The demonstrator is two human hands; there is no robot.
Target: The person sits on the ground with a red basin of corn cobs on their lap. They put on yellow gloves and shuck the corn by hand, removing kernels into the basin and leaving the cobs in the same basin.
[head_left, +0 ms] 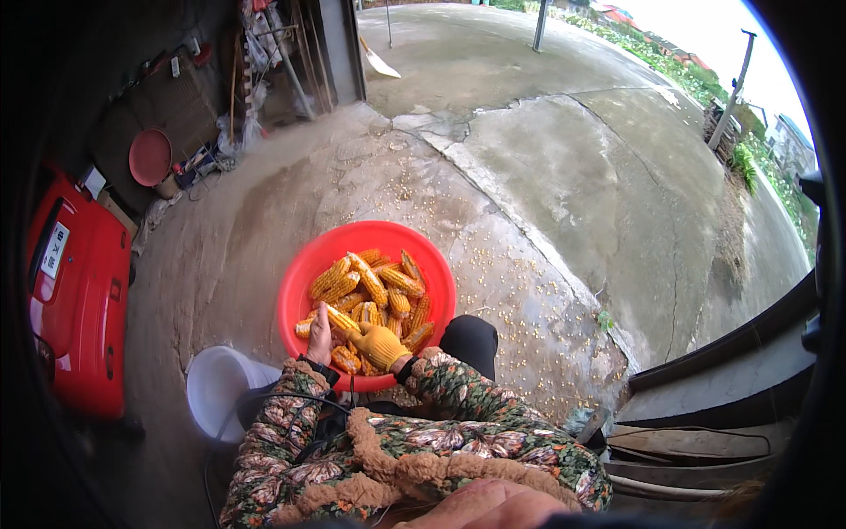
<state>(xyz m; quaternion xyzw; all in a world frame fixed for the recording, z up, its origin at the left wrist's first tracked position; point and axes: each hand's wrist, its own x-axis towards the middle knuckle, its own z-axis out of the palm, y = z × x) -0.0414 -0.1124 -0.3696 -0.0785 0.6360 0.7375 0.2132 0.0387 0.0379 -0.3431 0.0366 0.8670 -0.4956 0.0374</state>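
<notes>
An ear of corn (338,319) is held slantwise over the near left part of a red basin (292,295). My bare left hand (320,337) closes round its left side, thumb up along the ear. On its other end, my right hand (382,347), in a yellow glove, is closed with the fingers curled. Beneath and beyond both hands, a heap of yellow corn ears (398,304) lies in the basin, several with patches stripped of kernels. The lower fingers of my left hand are partly hidden.
Left of my left forearm stands a white bucket (204,397). A red vehicle (97,309) is at the far left. Loose kernels (511,309) scatter over the cracked concrete right of the basin. Boards (696,441) lie at the lower right; a broom (381,63) lies far ahead.
</notes>
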